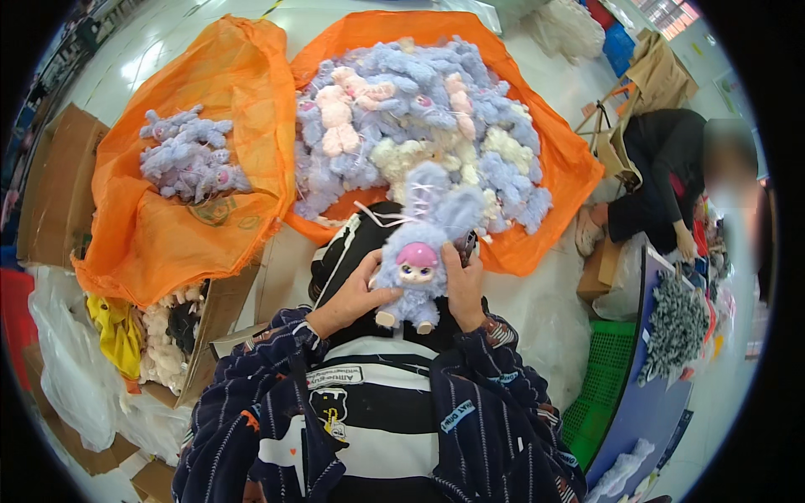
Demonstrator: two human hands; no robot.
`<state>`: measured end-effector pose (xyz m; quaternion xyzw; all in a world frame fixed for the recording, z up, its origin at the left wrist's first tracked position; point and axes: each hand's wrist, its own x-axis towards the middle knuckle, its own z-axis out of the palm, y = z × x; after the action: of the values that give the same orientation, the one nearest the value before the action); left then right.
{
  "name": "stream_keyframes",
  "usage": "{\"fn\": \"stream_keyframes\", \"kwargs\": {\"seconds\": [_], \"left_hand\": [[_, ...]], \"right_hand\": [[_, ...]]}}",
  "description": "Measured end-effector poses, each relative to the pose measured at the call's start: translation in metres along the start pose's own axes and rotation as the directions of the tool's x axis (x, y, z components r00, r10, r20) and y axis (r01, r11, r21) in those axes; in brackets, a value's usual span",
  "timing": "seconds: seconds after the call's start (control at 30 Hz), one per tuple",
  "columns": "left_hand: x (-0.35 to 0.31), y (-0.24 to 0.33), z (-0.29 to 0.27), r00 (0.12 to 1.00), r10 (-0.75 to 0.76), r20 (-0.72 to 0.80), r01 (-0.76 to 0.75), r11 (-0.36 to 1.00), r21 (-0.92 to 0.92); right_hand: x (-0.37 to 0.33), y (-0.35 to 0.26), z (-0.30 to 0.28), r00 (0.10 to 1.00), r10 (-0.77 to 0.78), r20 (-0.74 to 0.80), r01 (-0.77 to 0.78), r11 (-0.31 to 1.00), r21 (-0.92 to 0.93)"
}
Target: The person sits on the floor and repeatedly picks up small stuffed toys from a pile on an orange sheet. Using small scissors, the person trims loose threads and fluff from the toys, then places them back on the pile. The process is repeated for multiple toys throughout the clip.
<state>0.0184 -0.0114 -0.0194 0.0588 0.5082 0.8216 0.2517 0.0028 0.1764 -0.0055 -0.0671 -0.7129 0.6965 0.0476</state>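
A fluffy light-blue plush doll (407,291) with long rabbit ears, a pink-topped doll face and small beige feet is held upright above my lap. My left hand (356,295) is closed on its side, the thumb lying across the front of the body. My right hand (463,289) grips the other side, thumb up beside the head. A small dark object (466,241) shows by the right fingertips; I cannot make out its kind. White-pink ribbon (381,216) laces up one ear and trails loose to the left. The other ear tilts right.
A big orange sack (545,247) lies spread ahead, heaped with blue, pink and cream plush dolls (402,101). To its left, another orange sack (126,235) holds several blue ones. Cardboard box (59,184) stands at left, green crate (599,360) at right. A co-worker (662,159) sits bent at far right.
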Motion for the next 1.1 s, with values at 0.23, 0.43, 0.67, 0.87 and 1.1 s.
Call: {"fn": "stream_keyframes", "kwargs": {"seconds": [0.23,0.43,0.67,0.87,1.1], "left_hand": [[0.01,0.003,0.006,0.997,-0.065,0.044,0.055,0.979,0.195],[0.026,-0.005,0.008,0.997,-0.047,0.065,0.029,0.967,0.252],[0.031,-0.008,0.011,0.992,-0.077,0.1,0.058,0.982,0.178],[0.039,0.004,0.0,0.992,0.047,0.118,-0.103,0.841,0.531],[0.058,0.036,0.016,0.9,0.363,0.239,-0.362,0.32,0.876]], "right_hand": [[-0.017,-0.002,-0.015,1.0,-0.003,-0.016,0.0,0.985,-0.171],[-0.018,0.0,-0.04,0.992,-0.102,0.069,0.122,0.888,-0.443],[-0.025,-0.014,-0.047,0.969,-0.24,0.063,0.24,0.845,-0.478],[-0.013,-0.001,-0.05,0.992,-0.051,0.112,0.079,0.962,-0.263],[-0.011,-0.008,-0.05,0.996,0.068,0.054,-0.059,0.988,-0.143]]}}
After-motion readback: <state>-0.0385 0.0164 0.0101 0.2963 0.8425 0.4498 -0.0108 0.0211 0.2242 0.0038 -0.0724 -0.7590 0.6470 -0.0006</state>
